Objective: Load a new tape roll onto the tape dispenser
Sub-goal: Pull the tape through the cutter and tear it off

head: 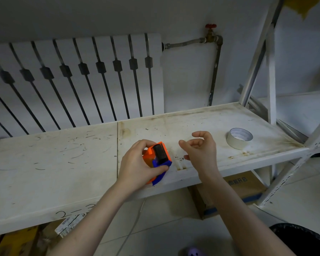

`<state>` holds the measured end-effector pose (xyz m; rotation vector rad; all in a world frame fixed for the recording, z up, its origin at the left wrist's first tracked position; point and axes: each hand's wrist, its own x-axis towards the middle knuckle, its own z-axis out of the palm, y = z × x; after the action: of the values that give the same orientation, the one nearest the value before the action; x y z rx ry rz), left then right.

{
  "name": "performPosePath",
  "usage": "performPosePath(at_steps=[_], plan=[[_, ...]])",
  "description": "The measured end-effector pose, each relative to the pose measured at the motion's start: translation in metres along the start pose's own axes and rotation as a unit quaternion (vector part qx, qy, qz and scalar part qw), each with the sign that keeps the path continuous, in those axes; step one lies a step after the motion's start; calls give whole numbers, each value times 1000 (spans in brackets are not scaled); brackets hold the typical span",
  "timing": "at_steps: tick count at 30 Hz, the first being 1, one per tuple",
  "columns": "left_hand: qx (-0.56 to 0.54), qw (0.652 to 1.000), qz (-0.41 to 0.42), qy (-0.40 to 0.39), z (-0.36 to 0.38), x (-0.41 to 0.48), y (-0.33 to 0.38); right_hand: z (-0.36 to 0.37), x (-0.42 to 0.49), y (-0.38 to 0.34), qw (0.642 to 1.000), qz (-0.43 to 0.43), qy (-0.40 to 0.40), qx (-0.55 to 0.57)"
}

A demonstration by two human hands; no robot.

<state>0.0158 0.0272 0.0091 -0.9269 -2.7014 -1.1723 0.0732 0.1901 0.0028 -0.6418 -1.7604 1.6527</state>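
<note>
My left hand grips an orange tape dispenser with a black roller and a blue lower part, holding it just above the front of the white shelf. My right hand hovers to the right of the dispenser with its fingers loosely curled and nothing in it. A white tape roll lies flat on the shelf further right, a short way beyond my right hand.
A white radiator and a pipe with a red valve stand behind the shelf. The rack's upright post rises at the right. A cardboard box sits below the shelf and a black bin at the lower right.
</note>
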Motion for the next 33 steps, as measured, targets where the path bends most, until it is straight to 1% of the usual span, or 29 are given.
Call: performPosePath(at_steps=[9,15,21,25,27,30,33], plan=[[-14,1000,15,11,1,-1,-3,19,-14,30,995,74,-43,52],[-29,999,17,11,1,-1,-7,37,-25,43,983,126,-80,102],[-67,998,-8,9,-4,0,-11,46,-24,47,984,127,-99,71],[-99,995,-29,16,-8,0,-16,54,-23,48,976,162,-128,73],[-116,992,-36,16,-9,0,-17,58,-23,51,973,177,-130,66],[-143,988,-46,22,-12,-1,-17,65,-23,57,973,186,-131,40],[-192,978,-75,39,-17,0,-19,68,-23,67,973,176,-151,-13]])
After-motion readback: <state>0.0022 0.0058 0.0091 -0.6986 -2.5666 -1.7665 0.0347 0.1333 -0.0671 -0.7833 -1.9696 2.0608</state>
